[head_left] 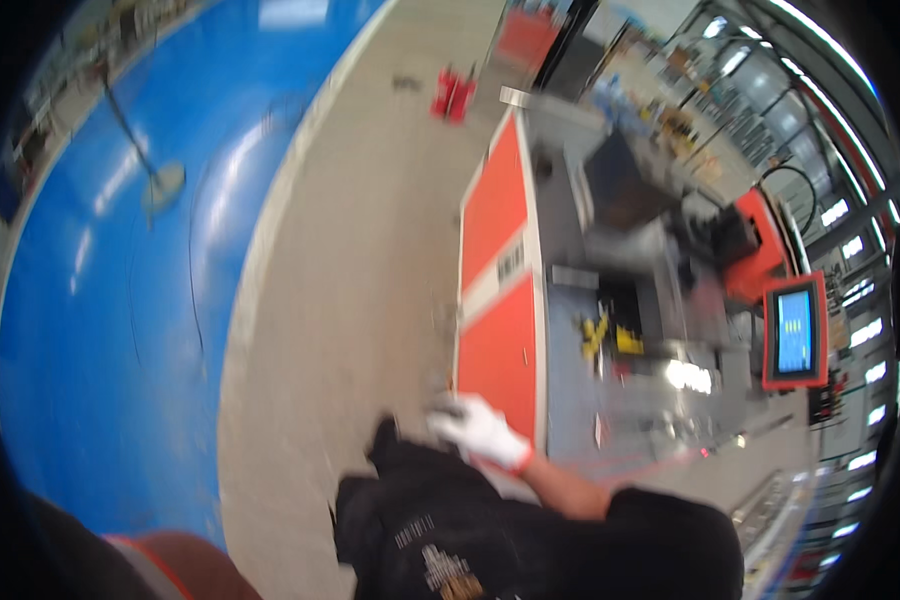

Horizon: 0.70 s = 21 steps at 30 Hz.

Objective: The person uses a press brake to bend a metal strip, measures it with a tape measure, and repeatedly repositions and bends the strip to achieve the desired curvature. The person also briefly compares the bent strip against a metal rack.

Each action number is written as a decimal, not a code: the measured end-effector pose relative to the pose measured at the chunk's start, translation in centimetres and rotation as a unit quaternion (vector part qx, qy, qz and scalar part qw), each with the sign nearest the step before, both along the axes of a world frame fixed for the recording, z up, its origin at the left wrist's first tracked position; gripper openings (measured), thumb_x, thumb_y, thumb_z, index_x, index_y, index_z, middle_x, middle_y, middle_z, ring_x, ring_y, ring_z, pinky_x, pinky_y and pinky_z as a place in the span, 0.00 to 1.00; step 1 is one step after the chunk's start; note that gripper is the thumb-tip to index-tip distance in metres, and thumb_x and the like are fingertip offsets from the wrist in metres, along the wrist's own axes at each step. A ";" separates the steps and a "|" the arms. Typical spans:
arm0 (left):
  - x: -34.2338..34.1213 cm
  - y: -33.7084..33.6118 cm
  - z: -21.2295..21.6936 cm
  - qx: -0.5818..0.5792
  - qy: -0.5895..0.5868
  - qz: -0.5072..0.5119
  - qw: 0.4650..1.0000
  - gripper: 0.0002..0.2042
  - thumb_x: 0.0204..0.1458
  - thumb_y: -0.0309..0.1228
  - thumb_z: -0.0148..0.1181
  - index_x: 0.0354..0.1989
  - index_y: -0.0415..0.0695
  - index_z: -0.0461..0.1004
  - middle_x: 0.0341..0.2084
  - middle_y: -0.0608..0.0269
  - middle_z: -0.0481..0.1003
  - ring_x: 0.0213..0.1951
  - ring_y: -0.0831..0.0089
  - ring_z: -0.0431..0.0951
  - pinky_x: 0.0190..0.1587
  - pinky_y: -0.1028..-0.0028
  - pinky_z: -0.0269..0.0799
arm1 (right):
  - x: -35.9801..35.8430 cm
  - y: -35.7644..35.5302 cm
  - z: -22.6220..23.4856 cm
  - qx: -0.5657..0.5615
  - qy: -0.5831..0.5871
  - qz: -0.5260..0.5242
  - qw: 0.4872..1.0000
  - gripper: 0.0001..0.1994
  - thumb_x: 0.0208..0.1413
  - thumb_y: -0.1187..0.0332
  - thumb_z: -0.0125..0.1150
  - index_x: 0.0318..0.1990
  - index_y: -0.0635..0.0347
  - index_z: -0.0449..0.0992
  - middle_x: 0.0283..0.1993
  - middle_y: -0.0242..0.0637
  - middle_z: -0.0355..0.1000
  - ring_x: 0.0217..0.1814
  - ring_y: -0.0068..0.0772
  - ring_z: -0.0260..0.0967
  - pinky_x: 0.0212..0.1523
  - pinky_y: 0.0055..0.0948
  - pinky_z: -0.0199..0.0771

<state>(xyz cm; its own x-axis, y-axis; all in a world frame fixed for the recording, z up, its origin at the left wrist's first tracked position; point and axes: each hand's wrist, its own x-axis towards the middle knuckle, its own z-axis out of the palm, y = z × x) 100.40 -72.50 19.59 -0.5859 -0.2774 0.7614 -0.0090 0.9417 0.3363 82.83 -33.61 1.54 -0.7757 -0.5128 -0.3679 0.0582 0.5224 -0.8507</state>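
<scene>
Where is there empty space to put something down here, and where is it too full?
Bare grey floor runs between the blue floor and the red-panelled machine, open up to the red objects. The machine's top is crowded with blurred parts. The white-gloved hand sits at the machine's near corner, grasp unclear.

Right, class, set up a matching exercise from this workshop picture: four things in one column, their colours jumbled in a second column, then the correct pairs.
Things:
1. Glove on the hand
2. Side panels of the machine
3. Painted floor area on the left
4. Garment under the gloved hand

Colours:
A. Black
B. Blue
C. White
D. Red-orange

Pairs: 1-C, 2-D, 3-B, 4-A

The picture is blurred by motion, so only the broad colours can be told.
</scene>
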 end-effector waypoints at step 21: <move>-61.5 -22.7 4.0 -0.050 0.001 -0.187 0.981 0.21 0.63 0.38 0.58 0.58 0.34 0.75 0.45 0.55 0.81 0.45 0.65 0.82 0.50 0.66 0.78 | -32.4 -18.3 -2.1 -0.224 -0.155 -0.425 0.863 0.16 0.64 0.68 0.67 0.55 0.70 0.79 0.35 0.37 0.79 0.30 0.23 0.74 0.33 0.25 0.76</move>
